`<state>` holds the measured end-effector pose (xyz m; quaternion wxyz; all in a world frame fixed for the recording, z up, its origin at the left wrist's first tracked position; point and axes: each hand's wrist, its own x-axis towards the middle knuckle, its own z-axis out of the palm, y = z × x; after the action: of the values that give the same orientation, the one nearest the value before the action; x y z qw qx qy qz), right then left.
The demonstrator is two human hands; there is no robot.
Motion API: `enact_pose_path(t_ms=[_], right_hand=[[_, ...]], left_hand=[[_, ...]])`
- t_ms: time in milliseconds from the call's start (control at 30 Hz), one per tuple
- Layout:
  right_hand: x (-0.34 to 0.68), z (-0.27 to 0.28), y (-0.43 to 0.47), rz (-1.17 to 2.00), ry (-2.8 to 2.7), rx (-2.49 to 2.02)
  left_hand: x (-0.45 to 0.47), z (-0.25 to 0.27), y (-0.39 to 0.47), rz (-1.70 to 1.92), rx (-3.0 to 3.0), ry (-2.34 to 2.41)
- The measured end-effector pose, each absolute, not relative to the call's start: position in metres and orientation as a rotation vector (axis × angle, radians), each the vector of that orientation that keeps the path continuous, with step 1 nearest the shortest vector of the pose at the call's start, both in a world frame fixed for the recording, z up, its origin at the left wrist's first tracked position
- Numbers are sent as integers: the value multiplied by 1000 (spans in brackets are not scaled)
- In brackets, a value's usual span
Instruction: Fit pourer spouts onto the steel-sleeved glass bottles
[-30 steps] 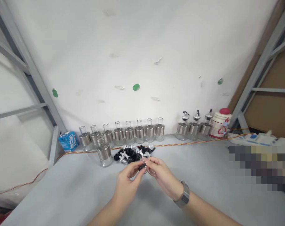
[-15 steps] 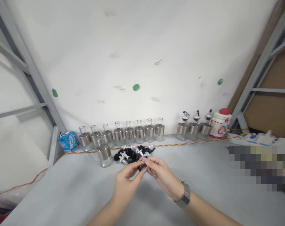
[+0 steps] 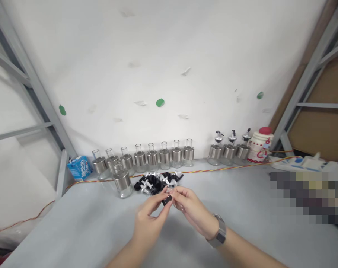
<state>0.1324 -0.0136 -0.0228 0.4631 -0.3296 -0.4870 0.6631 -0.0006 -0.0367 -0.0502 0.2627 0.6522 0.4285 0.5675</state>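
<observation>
Above the front middle of the grey table (image 3: 82,223), my two hands meet at a small black part (image 3: 168,200), probably from a bottle pourer. My left hand (image 3: 150,215) pinches it between thumb and fingers. From the other side my right hand (image 3: 190,208), with a watch on the wrist, closes its fingertips against it; they cover most of its upper end. Just behind lies a pile of black and silver pourer parts (image 3: 155,182). One glass bottle with a steel sleeve (image 3: 122,180) stands left of the pile, its neck open.
A row of similar open bottles (image 3: 140,159) lines the wall. Bottles with pourers fitted (image 3: 229,151) stand at right, beside a red-topped white jar (image 3: 260,147). A blue carton (image 3: 79,168) sits at left. A red-yellow twisted wire (image 3: 202,171) crosses the table's back.
The view has shifted slightly. Both hands stay together on the black part, with only small finger movement.
</observation>
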Motion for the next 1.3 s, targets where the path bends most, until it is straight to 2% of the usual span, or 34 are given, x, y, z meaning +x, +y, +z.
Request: enact_pose_path(t_ms=[367, 967, 1300], right_hand=[[130, -25, -16, 1632, -1124, -852], [132, -21, -15, 1618, -1183, -813], [134, -15, -16, 1634, -1164, -799]], left_hand=[[3, -54, -37, 1528, 1689, 1161], [7, -33, -38, 1459, 1239, 1067], [4, -34, -44, 1438, 1379, 1151]])
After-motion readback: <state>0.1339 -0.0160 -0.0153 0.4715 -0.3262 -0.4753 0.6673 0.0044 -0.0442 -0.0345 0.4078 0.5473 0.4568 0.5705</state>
